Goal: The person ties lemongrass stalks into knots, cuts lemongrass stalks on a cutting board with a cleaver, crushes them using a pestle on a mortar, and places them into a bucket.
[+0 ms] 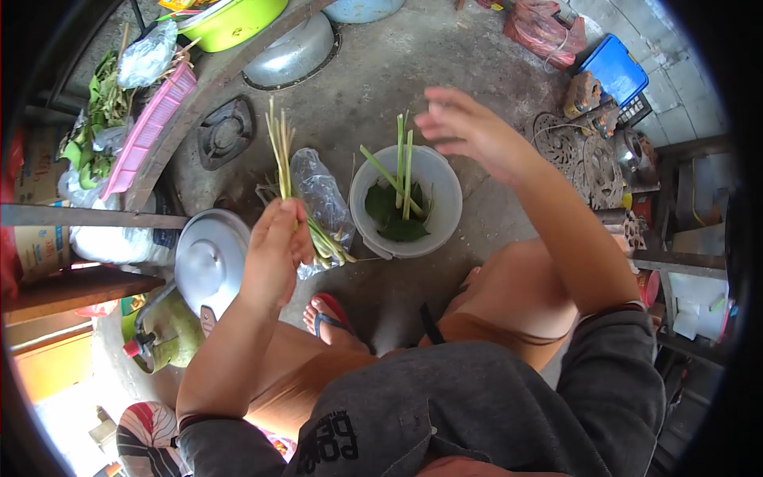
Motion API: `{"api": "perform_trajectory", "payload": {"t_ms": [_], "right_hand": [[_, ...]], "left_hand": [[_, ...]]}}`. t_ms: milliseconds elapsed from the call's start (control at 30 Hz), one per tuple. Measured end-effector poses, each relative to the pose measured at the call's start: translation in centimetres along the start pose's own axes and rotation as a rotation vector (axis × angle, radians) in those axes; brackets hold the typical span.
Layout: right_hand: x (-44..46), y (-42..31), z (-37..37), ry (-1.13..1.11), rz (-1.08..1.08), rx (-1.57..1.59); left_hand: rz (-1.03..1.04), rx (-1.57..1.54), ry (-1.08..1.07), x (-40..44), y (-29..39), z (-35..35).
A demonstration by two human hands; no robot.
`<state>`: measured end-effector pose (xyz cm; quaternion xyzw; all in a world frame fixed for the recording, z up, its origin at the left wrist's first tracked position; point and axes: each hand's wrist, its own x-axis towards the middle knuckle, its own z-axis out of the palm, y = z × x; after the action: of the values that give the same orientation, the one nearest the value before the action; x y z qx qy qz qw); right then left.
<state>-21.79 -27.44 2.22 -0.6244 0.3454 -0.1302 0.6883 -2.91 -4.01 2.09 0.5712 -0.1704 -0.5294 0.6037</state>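
Observation:
My left hand (277, 230) is closed around a bundle of thin stalks (283, 155), which look like lemongrass. Their pale yellow ends point away from me, and greener ends stick out below the fist. Beside that hand, a clear plastic bag (322, 191) lies on the floor. A whitish plastic bucket (451, 203) stands before my feet. Inside it are dark green leaves (403, 230) and a few thick green stalks (400, 163) that rise above the rim. My right hand (461, 127) hovers at the bucket's upper right, fingers apart and slightly blurred, holding nothing.
At the left are a lidded metal pot (211, 258), a pink basket (151, 131) with leaves, and a wooden beam (179, 107). A black burner (225, 131) sits on the concrete floor. Burner plates (600, 171) and a blue container (614, 70) stand at the right.

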Motion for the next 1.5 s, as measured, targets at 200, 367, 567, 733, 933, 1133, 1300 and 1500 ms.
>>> {"api": "perform_trajectory", "payload": {"t_ms": [200,367,567,733,933,1133,1300,1500], "right_hand": [[5.2,12.0,-6.4,0.02,0.081,-0.887],[7.7,14.3,-6.5,-0.454,0.61,-0.749],[6.7,17.6,-5.3,-0.262,0.602,-0.31],[4.3,18.9,-3.8,-0.076,0.682,-0.292],[-1.5,17.2,-1.0,0.146,0.774,0.035],[-12.6,11.1,4.4,0.609,0.781,0.273],[-25.5,0.5,2.9,0.569,0.813,0.088],[-41.2,-9.1,-1.3,0.917,0.642,0.391]], "left_hand": [[-0.329,-0.225,-0.085,1.4,-1.6,1.1],[-0.414,-0.26,-0.032,3.2,-2.3,-0.4],[-0.371,-0.263,0.082,5.8,-3.6,-2.9],[-0.405,-0.167,0.104,6.6,-3.5,-1.2],[-0.268,0.045,0.419,5.1,-5.9,-1.5],[-0.328,0.61,0.532,-5.2,-9.4,-4.8],[-0.167,1.118,-0.02,-11.7,2.1,2.3],[0.141,1.291,-0.253,-9.9,13.3,7.4]]}}
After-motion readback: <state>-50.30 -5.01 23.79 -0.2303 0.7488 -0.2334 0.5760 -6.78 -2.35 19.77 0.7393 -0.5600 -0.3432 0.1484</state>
